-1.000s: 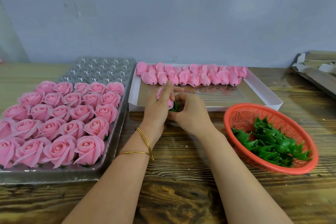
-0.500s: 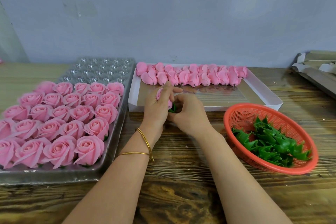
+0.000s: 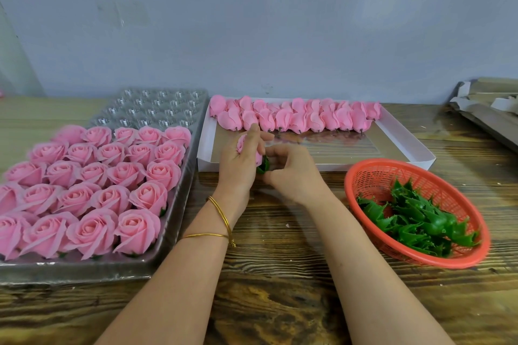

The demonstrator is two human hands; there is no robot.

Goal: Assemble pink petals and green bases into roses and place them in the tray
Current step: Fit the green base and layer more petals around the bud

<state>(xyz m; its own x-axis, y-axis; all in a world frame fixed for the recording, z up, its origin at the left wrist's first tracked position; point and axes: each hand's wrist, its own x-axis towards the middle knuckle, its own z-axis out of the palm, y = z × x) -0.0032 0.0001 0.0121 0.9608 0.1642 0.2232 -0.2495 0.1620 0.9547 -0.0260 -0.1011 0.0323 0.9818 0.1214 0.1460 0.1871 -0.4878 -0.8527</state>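
My left hand [image 3: 241, 168] grips a pink petal bud [image 3: 241, 143] in front of the white box. My right hand [image 3: 291, 173] pinches a green base [image 3: 263, 166] against the bud's lower end. The clear plastic tray [image 3: 157, 109] on the left holds several finished pink roses [image 3: 95, 185]; its back rows of cups stand bare. A white box [image 3: 403, 145] behind my hands carries a row of pink petal buds [image 3: 297, 117] along its far side. An orange basket [image 3: 375, 176] on the right contains several green bases [image 3: 414, 218].
Everything sits on a wooden table [image 3: 280, 288] against a grey wall. Flattened cardboard pieces [image 3: 490, 109] lie at the far right. Two thin gold bangles [image 3: 221, 221] circle my left wrist.
My hands stay in nearly the same spot. The green base shows a little more between my fingers than before.
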